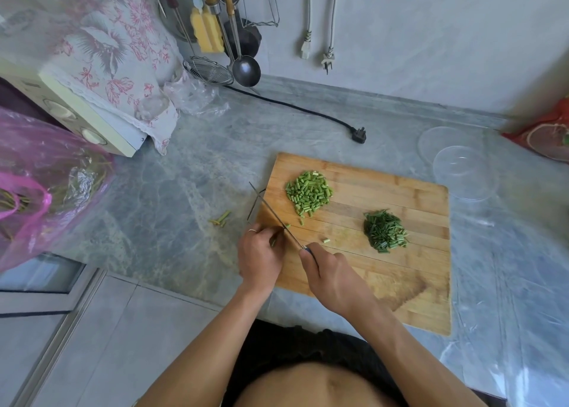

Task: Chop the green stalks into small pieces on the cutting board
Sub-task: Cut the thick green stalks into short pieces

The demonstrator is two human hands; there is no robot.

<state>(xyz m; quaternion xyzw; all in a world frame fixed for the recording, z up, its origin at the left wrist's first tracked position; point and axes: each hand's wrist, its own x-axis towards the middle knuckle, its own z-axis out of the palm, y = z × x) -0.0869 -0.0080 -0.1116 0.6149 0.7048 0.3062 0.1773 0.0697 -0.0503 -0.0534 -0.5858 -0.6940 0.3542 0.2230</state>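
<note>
While the right hand (334,272) is gripping the knife (275,215), its blade running toward 11 o'clock, the left hand (260,257) is pinching the remaining green stalks (275,239) at the cutting board's (385,271) 9 o'clock edge, just left of the blade.

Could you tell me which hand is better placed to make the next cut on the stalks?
The right hand: it already grips the knife, whose blade lies beside the stalks that the left hand holds.
</note>
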